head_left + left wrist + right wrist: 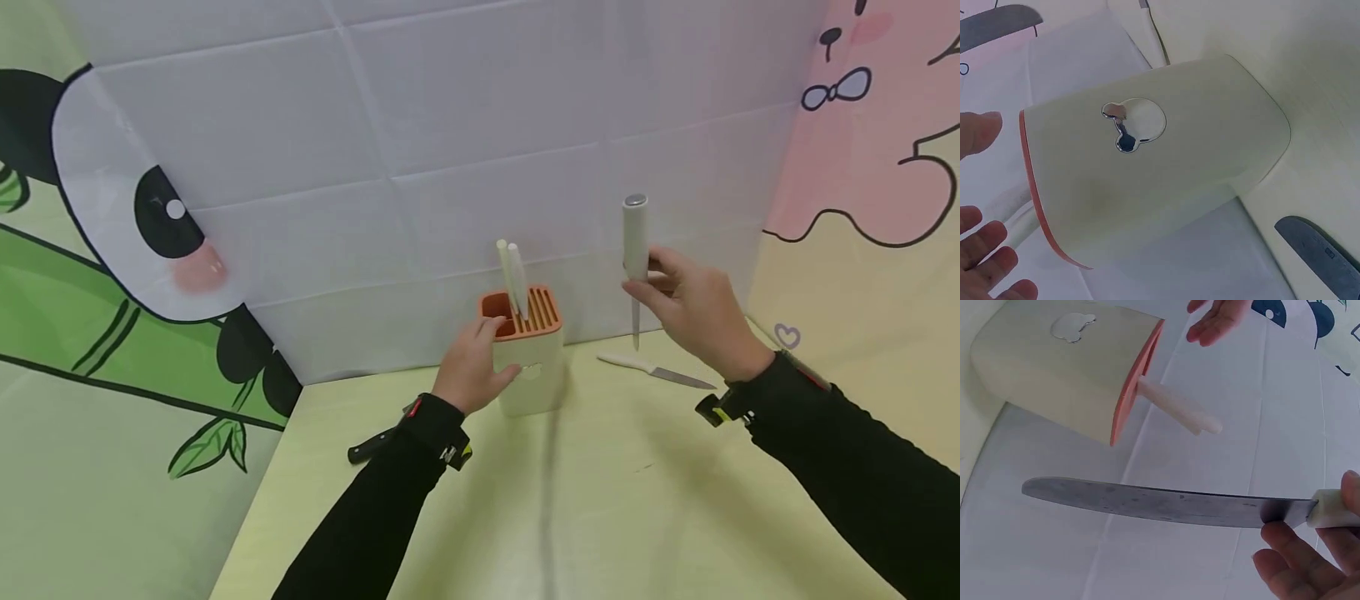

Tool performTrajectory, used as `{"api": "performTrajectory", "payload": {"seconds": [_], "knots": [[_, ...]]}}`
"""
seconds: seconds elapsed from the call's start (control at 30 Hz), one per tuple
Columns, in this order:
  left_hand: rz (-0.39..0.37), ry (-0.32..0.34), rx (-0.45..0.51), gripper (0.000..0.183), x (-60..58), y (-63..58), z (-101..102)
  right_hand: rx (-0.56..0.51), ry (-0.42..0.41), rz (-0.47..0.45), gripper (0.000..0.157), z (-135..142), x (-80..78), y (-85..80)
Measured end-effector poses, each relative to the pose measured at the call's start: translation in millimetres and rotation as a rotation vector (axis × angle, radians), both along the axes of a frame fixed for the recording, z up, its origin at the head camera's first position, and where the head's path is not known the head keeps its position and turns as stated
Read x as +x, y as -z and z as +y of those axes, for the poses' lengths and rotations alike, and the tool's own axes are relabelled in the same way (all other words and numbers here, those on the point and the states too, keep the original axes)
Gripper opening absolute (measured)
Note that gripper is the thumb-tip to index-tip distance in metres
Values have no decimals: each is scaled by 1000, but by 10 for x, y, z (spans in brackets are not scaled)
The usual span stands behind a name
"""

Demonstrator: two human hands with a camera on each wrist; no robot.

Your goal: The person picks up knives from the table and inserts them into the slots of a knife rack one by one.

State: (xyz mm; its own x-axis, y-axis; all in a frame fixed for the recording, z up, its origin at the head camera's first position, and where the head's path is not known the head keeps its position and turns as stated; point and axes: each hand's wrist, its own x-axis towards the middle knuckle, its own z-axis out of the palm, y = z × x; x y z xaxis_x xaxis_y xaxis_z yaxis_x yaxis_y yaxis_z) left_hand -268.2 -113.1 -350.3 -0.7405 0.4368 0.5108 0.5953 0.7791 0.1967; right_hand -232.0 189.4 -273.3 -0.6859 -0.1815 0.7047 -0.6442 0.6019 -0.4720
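A cream knife block (528,383) with an orange slotted top (542,308) stands upright against the back wall. Two white handles (517,279) stick up out of it. My left hand (472,367) is at the block's left front side, its fingers extended around the top rim. To the right of the block, my right hand (697,308) pinches a white-handled knife (635,237) between thumb and fingers. That knife points blade down in the head view; its long blade (1166,503) shows broadside in the right wrist view, with fingertips touching it near the handle.
Below the right hand, another white-handled knife (656,370) lies on the pale yellow table (600,517). A black handle (369,447) lies left of the block, partly hidden by my left forearm. Behind hangs a white cloth (480,125) with cartoon animals at its sides.
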Motion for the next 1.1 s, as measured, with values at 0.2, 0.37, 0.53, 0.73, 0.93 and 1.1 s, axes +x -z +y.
{"api": "performTrajectory", "payload": {"seconds": [0.2, 0.37, 0.53, 0.73, 0.93, 1.1], "knots": [[-62, -68, -73, 85, -99, 4, 98, -104, -20, 15, 33, -63, -114, -181], [-115, -127, -119, 94, -195, 19, 127, -167, -53, 17, 35, -139, -205, -266], [-122, -172, -199, 108, -309, 19, 185, -180, -54, 29, 37, -229, -182, -383], [-155, -253, -241, 121, -450, 22, 275, -222, -101, 11, 34, -369, -110, -579], [-178, -342, -310, 129, -530, 6, 346, -241, -127, -5, 31, -448, -197, -640], [-227, -385, -313, 130, -595, 32, 442, -266, -160, -26, 30, -536, -267, -605]]}}
